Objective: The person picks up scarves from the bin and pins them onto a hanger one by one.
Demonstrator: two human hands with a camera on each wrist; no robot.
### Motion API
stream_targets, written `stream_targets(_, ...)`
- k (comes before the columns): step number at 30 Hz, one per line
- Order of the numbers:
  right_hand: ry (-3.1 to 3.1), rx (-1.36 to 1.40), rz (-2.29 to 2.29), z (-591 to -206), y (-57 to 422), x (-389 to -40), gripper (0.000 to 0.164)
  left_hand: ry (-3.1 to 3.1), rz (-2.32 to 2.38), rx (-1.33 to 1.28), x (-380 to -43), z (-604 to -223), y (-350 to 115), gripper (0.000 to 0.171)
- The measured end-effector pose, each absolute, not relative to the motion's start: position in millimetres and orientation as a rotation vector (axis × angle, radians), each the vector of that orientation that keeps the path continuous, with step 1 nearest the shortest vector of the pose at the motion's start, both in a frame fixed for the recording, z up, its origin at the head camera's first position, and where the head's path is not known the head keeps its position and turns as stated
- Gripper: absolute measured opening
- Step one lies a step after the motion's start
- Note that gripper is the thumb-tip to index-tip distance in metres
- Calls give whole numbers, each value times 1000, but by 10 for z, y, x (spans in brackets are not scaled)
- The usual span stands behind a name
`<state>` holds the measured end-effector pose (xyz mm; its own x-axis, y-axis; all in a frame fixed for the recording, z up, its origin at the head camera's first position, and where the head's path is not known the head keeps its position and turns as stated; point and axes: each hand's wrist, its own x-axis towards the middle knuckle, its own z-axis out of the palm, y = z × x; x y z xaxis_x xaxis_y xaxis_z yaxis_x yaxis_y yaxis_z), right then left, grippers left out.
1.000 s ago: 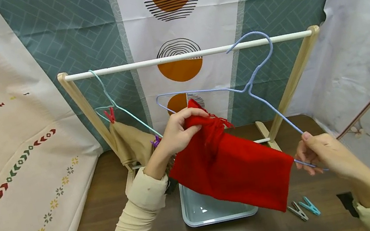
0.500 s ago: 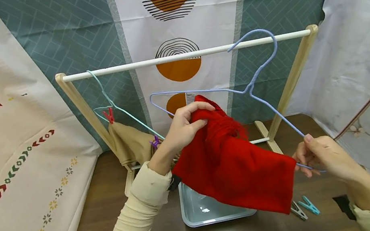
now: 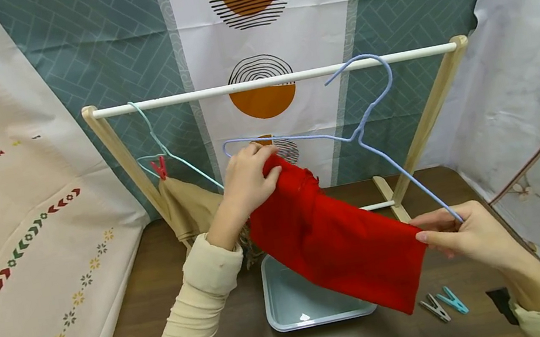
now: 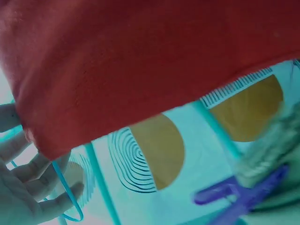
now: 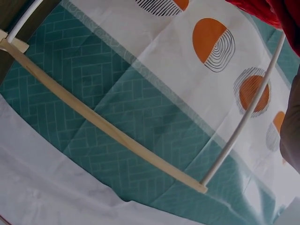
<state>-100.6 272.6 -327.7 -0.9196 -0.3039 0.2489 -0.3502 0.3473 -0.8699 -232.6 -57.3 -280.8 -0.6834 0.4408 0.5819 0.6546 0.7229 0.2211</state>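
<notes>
A red scarf (image 3: 346, 239) hangs over the lower part of a blue wire hanger (image 3: 331, 136). My left hand (image 3: 246, 181) grips the scarf's upper left end close to the hanger's left corner. At the right, my right hand (image 3: 465, 234) pinches the scarf's edge between thumb and fingers, and the hanger's right arm runs into that hand. The hanger's hook lies in front of the rack's white bar in the head view; whether it touches cannot be told. In the left wrist view the scarf (image 4: 140, 65) fills the top, with the left hand (image 4: 33, 187) around the hanger's end.
A teal hanger (image 3: 151, 131) on the white bar (image 3: 193, 96) holds a tan cloth (image 3: 190, 205) with a red clothespin (image 3: 160, 168) and a purple one (image 4: 248, 194). Below stand a grey-blue tray (image 3: 322, 321) and grey (image 3: 435, 308) and turquoise (image 3: 452, 300) clothespins.
My right thumb and fingers have moved from the hanger's end onto the scarf's edge. The left hand has shifted slightly left, the scarf is stretched flatter, and the hanger's hook sits a little lower.
</notes>
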Motion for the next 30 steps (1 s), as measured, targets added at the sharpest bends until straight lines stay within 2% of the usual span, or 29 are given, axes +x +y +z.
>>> stream_targets(3, -2566, 591, 1607, -3260, 2704, -994, 18, -2366, -541, -887, -2327, -2876, -648, 24)
stream_targets(8, -2616, 495, 1512, -3236, 2677, -978, 15, -2326, -520, -1173, -2316, -2940, -787, 23)
stream_targets(11, -2629, 470, 1447, -3227, 2661, -968, 11, -2285, -460, -1249, -2323, -2948, -823, 20)
stream_targets(15, -2626, 481, 1388, -3211, 2647, -964, 9, -2183, -416, -1224, -2335, -2937, -818, 16)
stream_targets(26, -2599, 519, 1273, -3060, 2772, -931, 18, -2054, -447, -1122, -2405, -2870, -925, 11)
stream_targets(30, -2606, 505, 1281, -3015, 2802, -933, 16, -2024, -456, -1125, -2397, -2888, -910, 14)
